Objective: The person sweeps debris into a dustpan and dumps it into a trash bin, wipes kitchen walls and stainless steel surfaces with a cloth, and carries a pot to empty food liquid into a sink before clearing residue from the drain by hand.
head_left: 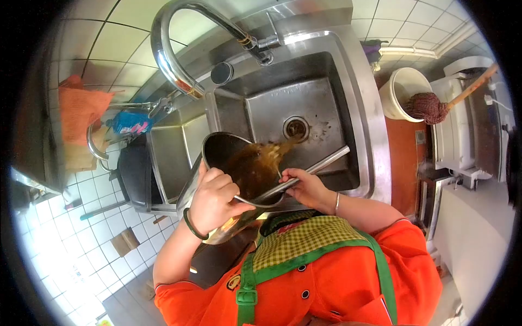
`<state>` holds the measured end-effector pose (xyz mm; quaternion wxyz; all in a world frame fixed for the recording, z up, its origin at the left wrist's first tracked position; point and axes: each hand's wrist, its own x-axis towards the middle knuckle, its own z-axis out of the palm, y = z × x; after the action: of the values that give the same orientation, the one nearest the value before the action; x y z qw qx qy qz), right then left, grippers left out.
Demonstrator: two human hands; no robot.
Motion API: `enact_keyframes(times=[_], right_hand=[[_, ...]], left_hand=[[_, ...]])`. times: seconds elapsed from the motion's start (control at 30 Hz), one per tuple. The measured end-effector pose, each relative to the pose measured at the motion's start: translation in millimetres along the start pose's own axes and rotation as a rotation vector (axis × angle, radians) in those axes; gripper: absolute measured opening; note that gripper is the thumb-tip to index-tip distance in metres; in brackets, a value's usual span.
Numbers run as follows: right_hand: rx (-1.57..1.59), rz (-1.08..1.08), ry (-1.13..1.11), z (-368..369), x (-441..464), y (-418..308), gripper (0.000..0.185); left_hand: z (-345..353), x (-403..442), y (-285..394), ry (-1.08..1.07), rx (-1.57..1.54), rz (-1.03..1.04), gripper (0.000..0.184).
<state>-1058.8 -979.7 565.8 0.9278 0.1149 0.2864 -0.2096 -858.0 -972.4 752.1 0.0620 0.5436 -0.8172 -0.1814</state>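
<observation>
A deep steel pot (187, 187) is tipped over the edge of the sink, its mouth facing the basin. Brown liquid (272, 155) runs out of it toward the drain (296, 129). My left hand (212, 198) is closed on the pot's near rim. At the other side of the mouth, my right hand (305, 187) wraps round a long steel handle (329, 158), which points out over the basin; whether it belongs to the pot or to a separate utensil I cannot tell. The sink basin (272, 103) has small dark bits around its drain.
A curved chrome faucet (168, 49) arches over the sink's left side, beside a second basin (196, 133). A round black-topped object (222, 73) sits on the back ledge. To the right stand a white bucket (399, 89) and a mop (428, 107) with a wooden handle.
</observation>
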Motion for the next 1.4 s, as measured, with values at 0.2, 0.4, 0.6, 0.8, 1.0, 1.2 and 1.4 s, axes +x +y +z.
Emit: enact_keyframes(times=[0.2, 0.4, 0.6, 0.8, 1.0, 1.2, 1.4], right_hand=[[-0.002, 0.006, 0.031, 0.5, 2.0, -5.8, 0.01], [0.001, 0.017, 0.07, -0.1, 1.5, -8.2, 0.01], [0.018, 0.013, 0.033, -6.3, 6.5, -8.6, 0.011], [0.003, -0.014, 0.053, -7.2, 6.5, -10.3, 0.011], [-0.014, -0.061, 0.075, -8.7, 10.8, -12.2, 0.011], [-0.012, -0.068, 0.059, -18.5, 14.5, -17.5, 0.014], [-0.071, -0.094, 0.096, -22.9, 22.0, -22.0, 0.016]], left_hand=[[4.7, 10.6, -3.2, 0.024, -0.001, 0.029, 0.034], [7.7, 14.3, -2.6, 0.007, -0.015, 0.021, 0.033], [9.8, 15.6, -3.4, -0.013, -0.003, 0.012, 0.033], [10.7, 21.6, -3.1, -0.014, -0.001, 0.016, 0.033], [15.6, 33.6, -6.4, -0.021, 0.032, 0.027, 0.035], [21.2, 54.4, -7.2, -0.074, 0.043, 0.018, 0.035], [27.6, 77.1, -13.1, -0.101, 0.104, 0.054, 0.039]])
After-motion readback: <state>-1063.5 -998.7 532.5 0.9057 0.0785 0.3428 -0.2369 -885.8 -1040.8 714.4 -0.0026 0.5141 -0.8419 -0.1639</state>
